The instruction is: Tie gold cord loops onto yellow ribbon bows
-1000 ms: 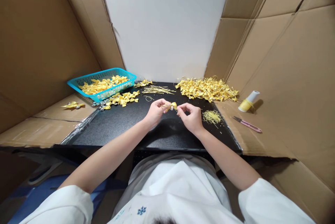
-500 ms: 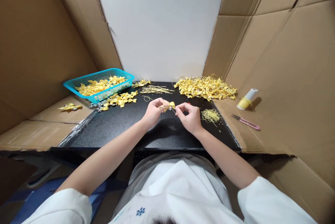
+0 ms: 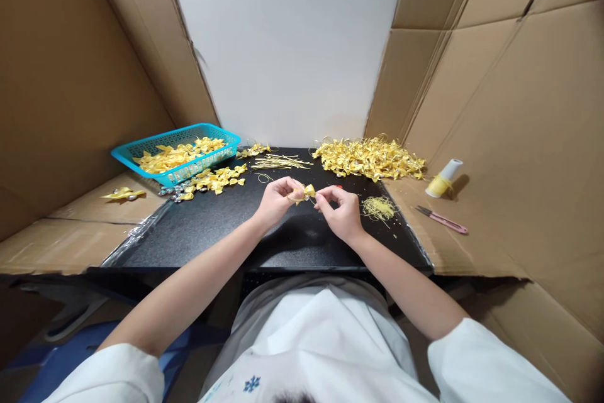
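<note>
Above the black tabletop [image 3: 198, 236], my two hands meet over a small yellow ribbon bow [image 3: 309, 191] with a shiny bead at its middle. My left hand [image 3: 277, 202] pinches the bow's left side, fingertips pressed together. Thin yellow cord trails from the bow toward my right hand [image 3: 340, 209], whose thumb and forefinger are closed at the bow's right side, seemingly on that cord. The exact grip of the right fingertips is too small to make out fully. A tangle of thin yellow cord [image 3: 380, 208] lies to the right of my right hand.
A turquoise basket [image 3: 123, 154] of yellow bows stands at the back left, with loose bows [image 3: 217, 180] and silvery beads before it. Cut cords [image 3: 280, 162] lie at the back middle. A large bow heap [image 3: 370, 158], a thread cone [image 3: 441, 183] and pink thread snips [image 3: 446, 220] are at right.
Both hands stay nearly in place around the bow. The bow appears slightly turned between the fingers, and a loop of cord now shows more plainly by the left fingertips.
</note>
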`<act>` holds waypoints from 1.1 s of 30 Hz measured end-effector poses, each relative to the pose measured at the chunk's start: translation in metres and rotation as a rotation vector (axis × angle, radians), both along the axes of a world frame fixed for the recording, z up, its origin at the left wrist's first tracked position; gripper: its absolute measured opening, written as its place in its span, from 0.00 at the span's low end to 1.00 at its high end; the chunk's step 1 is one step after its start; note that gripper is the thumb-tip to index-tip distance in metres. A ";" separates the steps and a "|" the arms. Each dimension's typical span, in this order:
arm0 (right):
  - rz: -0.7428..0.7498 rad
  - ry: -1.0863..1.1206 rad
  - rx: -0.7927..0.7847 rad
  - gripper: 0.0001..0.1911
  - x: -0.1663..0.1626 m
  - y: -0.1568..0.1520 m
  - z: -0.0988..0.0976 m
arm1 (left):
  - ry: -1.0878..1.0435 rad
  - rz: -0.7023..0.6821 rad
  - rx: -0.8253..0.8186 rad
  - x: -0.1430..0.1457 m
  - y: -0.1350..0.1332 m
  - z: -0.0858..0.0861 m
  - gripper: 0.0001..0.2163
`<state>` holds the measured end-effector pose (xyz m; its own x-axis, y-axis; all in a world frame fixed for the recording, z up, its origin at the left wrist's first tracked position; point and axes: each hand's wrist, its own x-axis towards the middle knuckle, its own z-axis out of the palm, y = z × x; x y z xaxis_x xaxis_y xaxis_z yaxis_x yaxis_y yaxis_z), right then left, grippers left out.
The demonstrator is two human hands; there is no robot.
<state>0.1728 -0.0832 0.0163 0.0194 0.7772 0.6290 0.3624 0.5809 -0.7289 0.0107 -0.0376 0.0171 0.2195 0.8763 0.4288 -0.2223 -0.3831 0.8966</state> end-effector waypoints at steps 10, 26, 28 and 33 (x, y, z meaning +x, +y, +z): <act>0.007 0.025 0.013 0.08 0.001 0.001 -0.002 | -0.018 0.030 0.061 -0.001 0.001 -0.001 0.16; 0.181 0.134 -0.071 0.08 0.002 0.012 -0.010 | -0.037 -0.056 -0.106 0.001 0.002 -0.002 0.13; 0.206 0.164 -0.092 0.07 0.002 0.013 -0.011 | -0.046 -0.067 -0.164 0.001 0.002 -0.001 0.13; 0.172 0.129 -0.078 0.07 0.002 0.011 -0.008 | -0.049 -0.087 -0.235 0.003 0.001 0.002 0.12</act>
